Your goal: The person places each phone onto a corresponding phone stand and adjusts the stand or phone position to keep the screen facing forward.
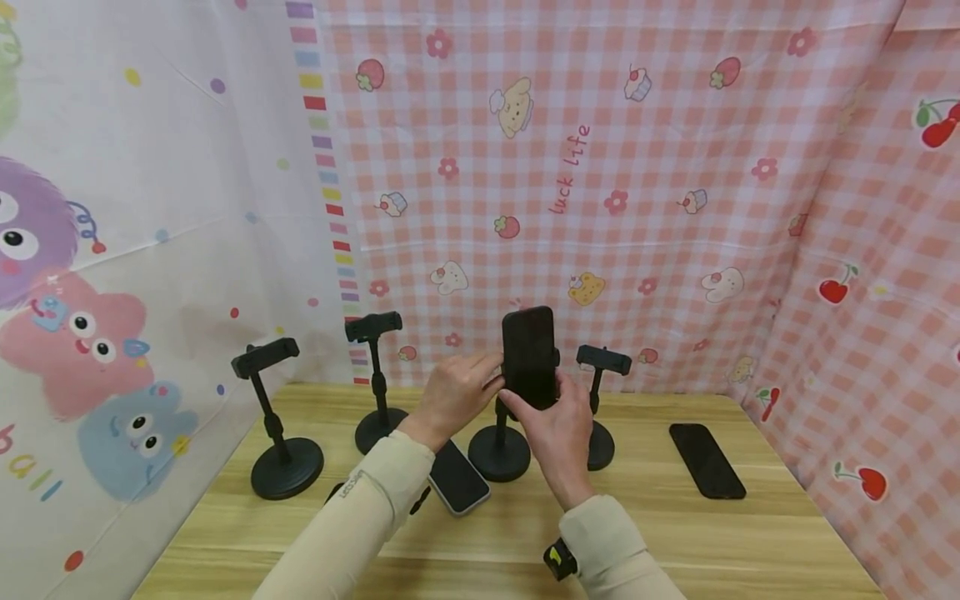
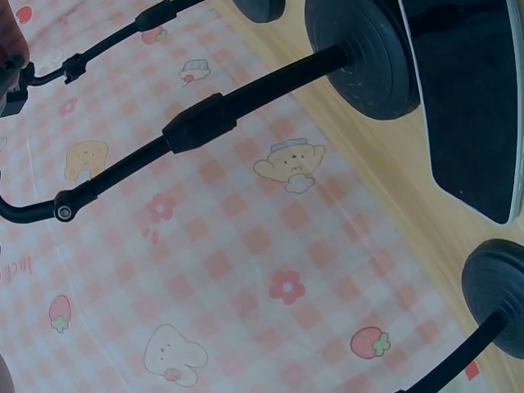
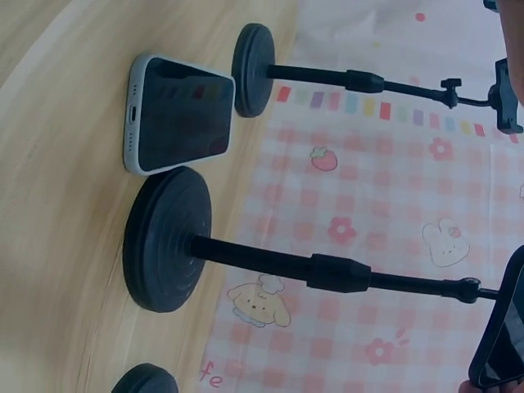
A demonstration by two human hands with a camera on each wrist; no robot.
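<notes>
A black phone (image 1: pixel 528 354) stands upright in the clamp of the middle black stand (image 1: pixel 498 454) on the wooden table (image 1: pixel 675 542). My left hand (image 1: pixel 489 372) reaches in from the left, its fingers curled against the phone's left edge. Lower down, my right hand (image 1: pixel 519 408) grips the phone's bottom part from the front. In the right wrist view the same phone (image 3: pixel 503 336) shows at the lower right edge, above that stand's pole (image 3: pixel 336 273) and round base (image 3: pixel 168 237). The left wrist view shows only stand poles (image 2: pixel 196 123), not the hand.
Three other black stands with empty clamps stand around: far left (image 1: pixel 287 471), back left (image 1: pixel 378 429) and just right (image 1: pixel 600 446). A white-edged phone (image 1: pixel 457 479) lies face up under my left forearm. Another black phone (image 1: pixel 707 460) lies at the right. Patterned cloth walls enclose the table.
</notes>
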